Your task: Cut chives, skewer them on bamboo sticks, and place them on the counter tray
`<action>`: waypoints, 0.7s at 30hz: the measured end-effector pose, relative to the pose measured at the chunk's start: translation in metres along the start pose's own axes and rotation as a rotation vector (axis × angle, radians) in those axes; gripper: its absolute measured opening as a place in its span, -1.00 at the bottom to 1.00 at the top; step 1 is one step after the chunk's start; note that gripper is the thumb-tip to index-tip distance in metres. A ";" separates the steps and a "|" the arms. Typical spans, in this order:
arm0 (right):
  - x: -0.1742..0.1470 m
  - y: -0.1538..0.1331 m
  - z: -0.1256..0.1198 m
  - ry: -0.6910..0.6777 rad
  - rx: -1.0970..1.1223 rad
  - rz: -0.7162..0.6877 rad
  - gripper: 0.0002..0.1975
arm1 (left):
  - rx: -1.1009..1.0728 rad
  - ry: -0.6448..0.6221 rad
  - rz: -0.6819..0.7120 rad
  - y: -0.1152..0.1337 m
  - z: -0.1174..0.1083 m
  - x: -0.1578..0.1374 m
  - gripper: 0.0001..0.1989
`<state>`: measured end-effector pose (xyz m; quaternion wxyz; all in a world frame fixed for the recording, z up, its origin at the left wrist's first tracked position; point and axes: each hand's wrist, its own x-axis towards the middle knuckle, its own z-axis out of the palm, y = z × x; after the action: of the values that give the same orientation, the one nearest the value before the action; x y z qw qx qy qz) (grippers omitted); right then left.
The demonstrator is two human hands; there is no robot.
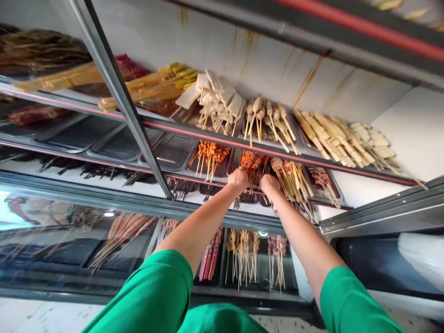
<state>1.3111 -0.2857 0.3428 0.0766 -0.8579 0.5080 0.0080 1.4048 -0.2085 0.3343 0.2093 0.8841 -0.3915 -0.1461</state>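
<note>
Both my arms in green sleeves reach into a refrigerated display case with tiered shelves. My left hand (238, 178) and my right hand (269, 183) are side by side at a metal tray (243, 198) of orange-red meat skewers (251, 162) on the middle shelf. The fingers of both hands curl around the skewer sticks near their lower ends. Just to the right lies a bundle of pinkish skewers (289, 173), and to the left a tray of orange battered skewers (212, 155).
The upper shelf holds white tofu skewers (215, 99), mushroom skewers (268, 118) and pale stick skewers (329, 134). Empty steel trays (118, 143) sit at left. A grey door frame bar (120, 97) crosses diagonally. Lower shelves hold more skewers (243, 252).
</note>
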 end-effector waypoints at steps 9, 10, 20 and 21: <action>-0.018 -0.007 0.035 0.241 0.007 -0.183 -0.65 | 0.119 0.143 0.115 -0.002 0.013 0.003 -0.62; -0.017 -0.009 0.037 0.251 0.018 -0.183 -0.63 | 0.127 0.134 0.122 -0.001 0.013 0.003 -0.65; -0.008 -0.023 0.028 0.160 0.051 -0.137 -0.68 | 0.157 0.088 0.110 0.002 0.007 0.011 -0.69; -0.007 -0.025 0.026 0.139 0.067 -0.124 -0.68 | 0.166 0.070 0.104 0.002 0.006 0.012 -0.70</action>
<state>1.3311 -0.2646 0.3213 0.0704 -0.8831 0.4580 -0.0731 1.4088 -0.2204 0.3293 0.1561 0.8814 -0.4400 -0.0712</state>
